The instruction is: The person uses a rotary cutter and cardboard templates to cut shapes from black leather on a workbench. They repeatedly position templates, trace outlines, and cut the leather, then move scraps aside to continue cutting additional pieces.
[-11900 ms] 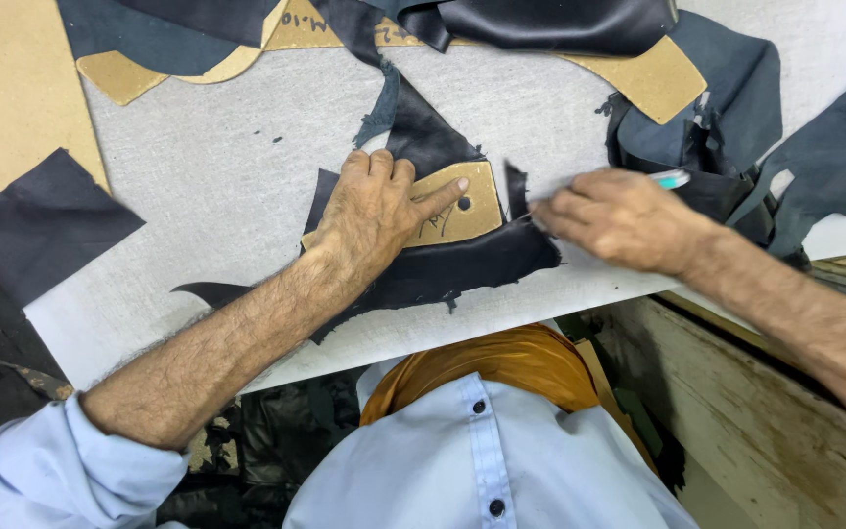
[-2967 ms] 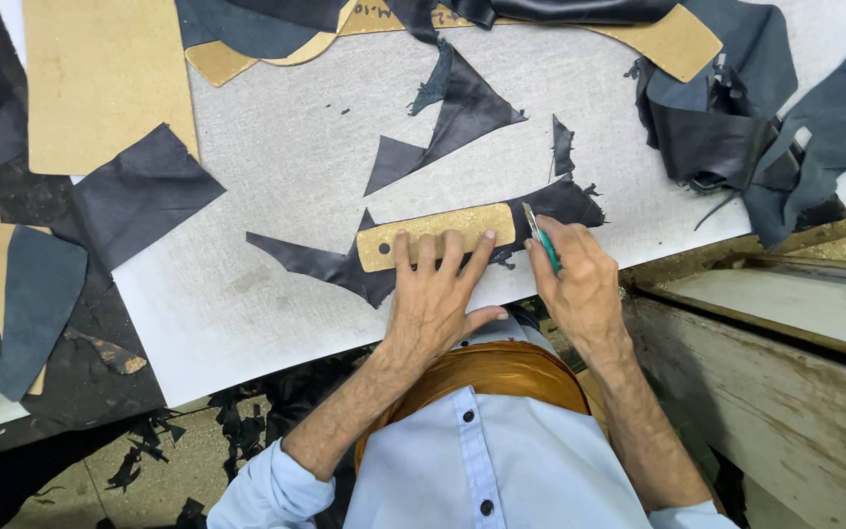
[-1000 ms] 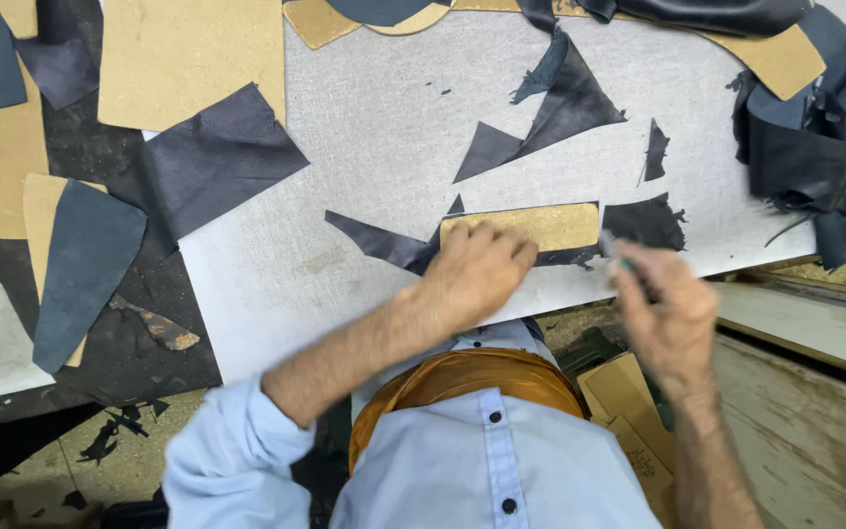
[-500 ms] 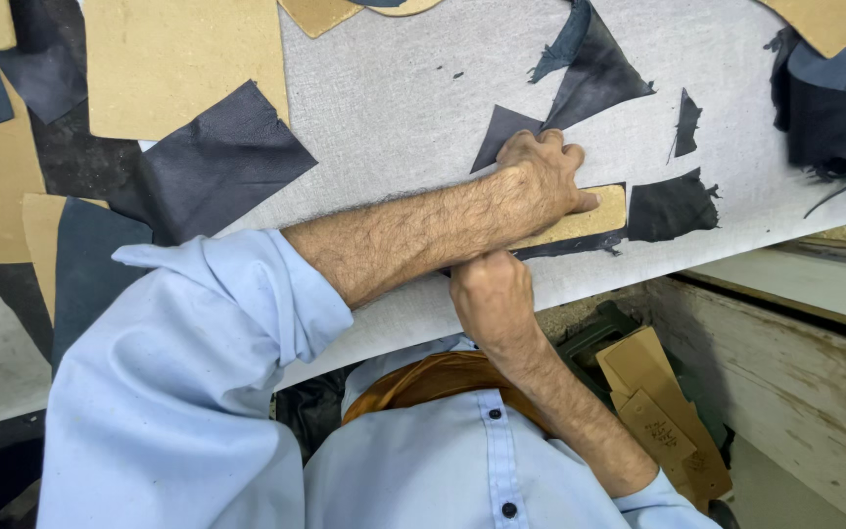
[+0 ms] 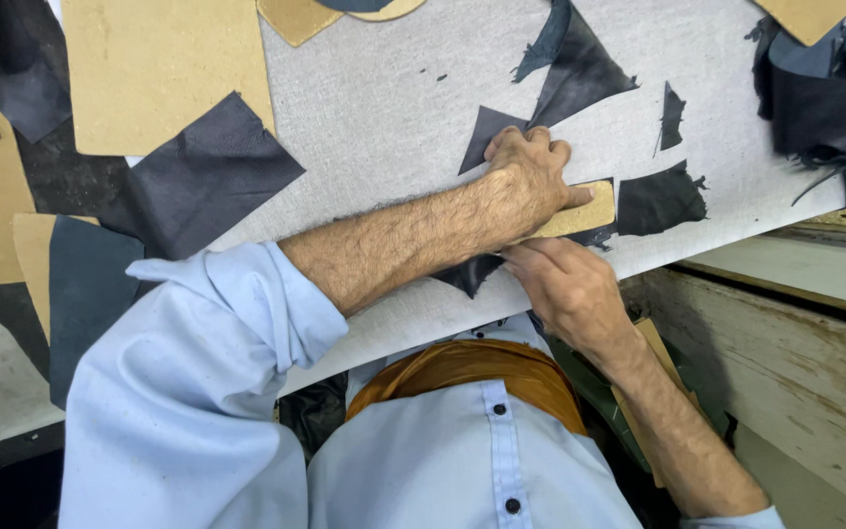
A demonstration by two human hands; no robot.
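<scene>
My left hand (image 5: 526, 181) pins a cardboard template (image 5: 585, 211) onto dark leather (image 5: 467, 274) at the desk's near edge.

The template is a stiff tan strip with rounded corners, matte and smooth; the leather under it is thin, dark navy, cut to sharp points. My left fingers (image 5: 540, 147) lie flat and close together on top of the strip, covering all but its 3 o'clock end. My right hand (image 5: 565, 289) sits just at 6 o'clock of the strip, fingers curled together against its lower edge; whether they grip anything I cannot tell. The desk (image 5: 384, 108) is a grey, woven-textured board, its edge running just below my right hand. A triangular scrap (image 5: 580, 69) lies at 12 o'clock, a ragged scrap (image 5: 660, 201) just at 3 o'clock, with bare board between them. A large tan cardboard sheet (image 5: 164, 69) lies well apart at 10 o'clock.
</scene>
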